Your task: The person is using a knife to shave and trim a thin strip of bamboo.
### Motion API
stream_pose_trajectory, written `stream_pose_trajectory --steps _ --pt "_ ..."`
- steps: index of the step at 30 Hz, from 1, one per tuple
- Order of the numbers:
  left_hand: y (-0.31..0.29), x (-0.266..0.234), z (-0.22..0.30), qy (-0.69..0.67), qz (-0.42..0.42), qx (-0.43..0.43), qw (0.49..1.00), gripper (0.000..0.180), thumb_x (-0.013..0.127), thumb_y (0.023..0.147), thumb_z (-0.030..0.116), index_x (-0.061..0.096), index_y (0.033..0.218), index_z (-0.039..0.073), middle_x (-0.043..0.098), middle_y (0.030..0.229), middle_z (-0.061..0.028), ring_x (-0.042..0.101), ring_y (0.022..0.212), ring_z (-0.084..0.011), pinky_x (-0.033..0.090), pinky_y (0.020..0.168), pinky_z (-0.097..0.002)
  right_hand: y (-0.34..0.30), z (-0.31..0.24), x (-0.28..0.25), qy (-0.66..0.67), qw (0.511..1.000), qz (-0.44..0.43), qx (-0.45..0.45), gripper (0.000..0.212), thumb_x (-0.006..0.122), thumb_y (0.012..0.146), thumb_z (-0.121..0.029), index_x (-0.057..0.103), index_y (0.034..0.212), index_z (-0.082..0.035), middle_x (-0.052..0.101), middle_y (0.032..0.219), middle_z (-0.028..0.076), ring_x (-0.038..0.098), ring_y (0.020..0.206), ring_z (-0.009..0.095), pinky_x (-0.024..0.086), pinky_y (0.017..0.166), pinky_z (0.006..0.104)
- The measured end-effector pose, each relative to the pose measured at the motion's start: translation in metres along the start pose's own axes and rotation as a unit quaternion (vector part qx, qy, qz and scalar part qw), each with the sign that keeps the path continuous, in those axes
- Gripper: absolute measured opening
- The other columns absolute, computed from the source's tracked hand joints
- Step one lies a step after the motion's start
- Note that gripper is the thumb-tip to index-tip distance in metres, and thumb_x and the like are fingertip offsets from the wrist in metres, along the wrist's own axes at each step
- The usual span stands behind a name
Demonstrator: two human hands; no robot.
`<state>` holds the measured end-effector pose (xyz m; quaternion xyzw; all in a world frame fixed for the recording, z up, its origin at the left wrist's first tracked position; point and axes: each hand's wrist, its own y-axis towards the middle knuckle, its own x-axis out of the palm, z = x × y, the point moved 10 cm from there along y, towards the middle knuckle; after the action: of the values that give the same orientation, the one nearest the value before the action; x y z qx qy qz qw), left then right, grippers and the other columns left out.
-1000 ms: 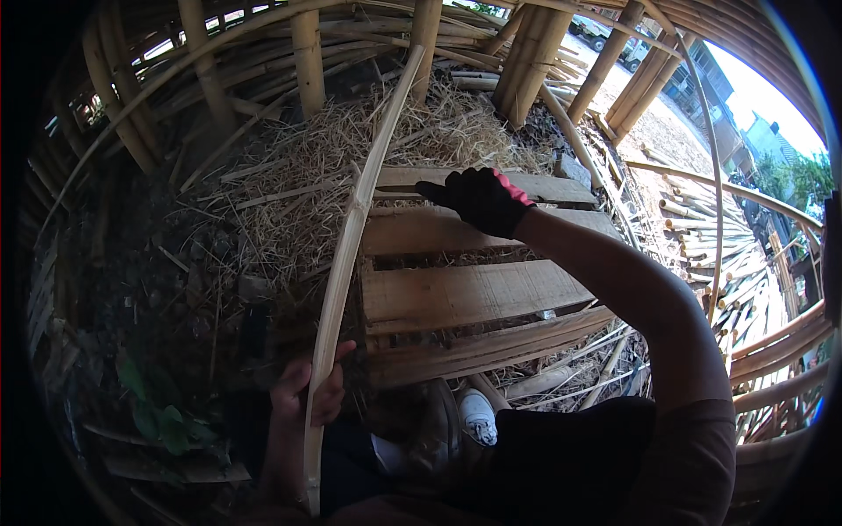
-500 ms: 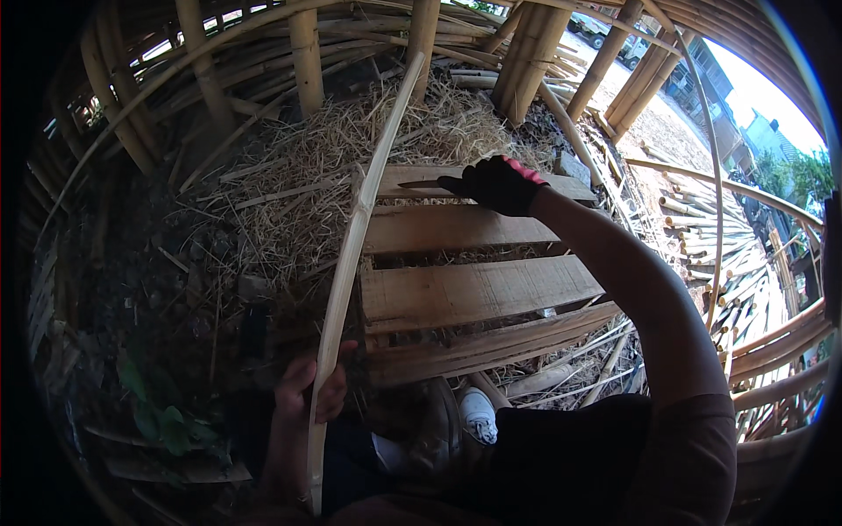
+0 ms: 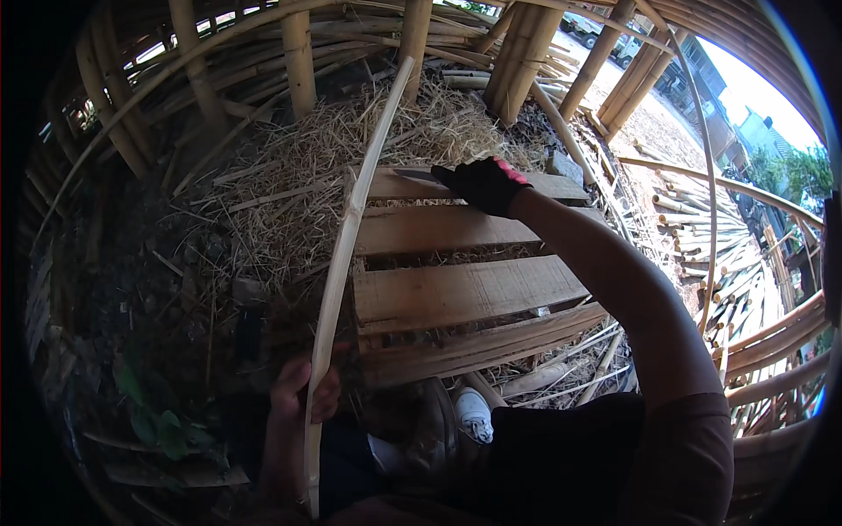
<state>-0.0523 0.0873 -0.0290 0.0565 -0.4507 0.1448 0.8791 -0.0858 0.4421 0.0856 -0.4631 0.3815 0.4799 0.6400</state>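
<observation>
A long, pale split bamboo strip (image 3: 346, 237) stands slantwise in front of me, its top leaning away to the right. My left hand (image 3: 304, 388), bare, is closed round the strip's lower part. My right hand (image 3: 484, 186), in a black and pink glove, grips a knife whose dark blade (image 3: 414, 174) points left toward the strip. A small gap shows between blade tip and strip. The knife's handle is hidden in the glove. Below that hand lies a slatted wooden pallet (image 3: 465, 290).
Dry shavings (image 3: 289, 167) cover the ground behind and left of the pallet. Upright bamboo posts (image 3: 298, 66) line the far side. Cut bamboo poles (image 3: 693, 210) lie stacked at the right. A white shoe (image 3: 474, 414) shows beside the pallet's near edge.
The view has shifted slightly, so the strip and both hands sit a little further left. The knife blade now shows its broad side more. Both grips stay the same.
</observation>
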Motion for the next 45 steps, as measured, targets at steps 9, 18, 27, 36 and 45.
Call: stream_pose_trajectory --steps 9,18,27,36,45 --pt "0.006 0.019 -0.001 0.131 0.038 0.009 0.991 0.066 0.054 0.102 0.038 0.036 0.147 -0.006 0.047 0.072 -0.0031 0.044 0.046 -0.0094 0.038 0.038 -0.0252 -0.007 0.045 0.029 0.051 0.985 0.125 0.105 0.042 0.040 0.104 -0.030 0.040 0.144 -0.019 0.069 0.110 0.014 0.069 0.093 0.034 0.055 0.077 0.0467" --pt "-0.003 0.061 0.005 0.135 0.007 0.041 0.990 0.043 0.056 0.102 0.034 0.046 0.126 0.000 0.043 0.071 -0.0039 0.043 0.044 -0.0104 0.038 0.037 -0.0250 -0.080 0.095 0.024 0.054 0.950 0.192 0.241 0.033 0.049 0.099 -0.039 0.069 0.101 -0.013 0.071 0.096 0.015 0.070 0.091 0.035 0.054 0.077 0.0456" --pt "-0.007 0.093 -0.063 0.078 0.005 -0.132 0.988 0.018 0.045 0.106 0.028 0.047 0.110 0.011 0.042 0.069 -0.0033 0.035 0.041 -0.0078 0.026 0.034 -0.0220 -0.191 0.110 -0.009 0.254 0.803 0.446 0.301 0.033 0.054 0.098 -0.023 0.060 0.129 -0.014 0.068 0.105 0.017 0.066 0.097 0.037 0.052 0.080 0.0476" --pt "0.002 0.085 -0.092 0.113 0.047 -0.184 0.975 0.035 0.046 0.104 0.051 0.046 0.095 0.018 0.036 0.056 0.0046 0.031 0.037 -0.0053 0.023 0.033 -0.0221 -0.206 -0.144 -0.060 0.069 0.938 0.325 -0.095 0.017 0.062 0.092 -0.027 0.062 0.097 -0.010 0.055 0.068 0.006 0.062 0.058 0.021 0.047 0.047 0.0347" --pt "0.001 0.077 -0.097 0.143 0.066 -0.182 0.971 0.042 0.041 0.103 0.060 0.042 0.091 0.019 0.031 0.062 0.0094 0.025 0.048 -0.0017 0.018 0.042 -0.0206 -0.189 -0.178 -0.034 0.250 0.925 0.261 -0.119 0.011 0.063 0.085 -0.016 0.063 0.094 -0.011 0.063 0.074 0.009 0.067 0.061 0.028 0.051 0.048 0.0387"
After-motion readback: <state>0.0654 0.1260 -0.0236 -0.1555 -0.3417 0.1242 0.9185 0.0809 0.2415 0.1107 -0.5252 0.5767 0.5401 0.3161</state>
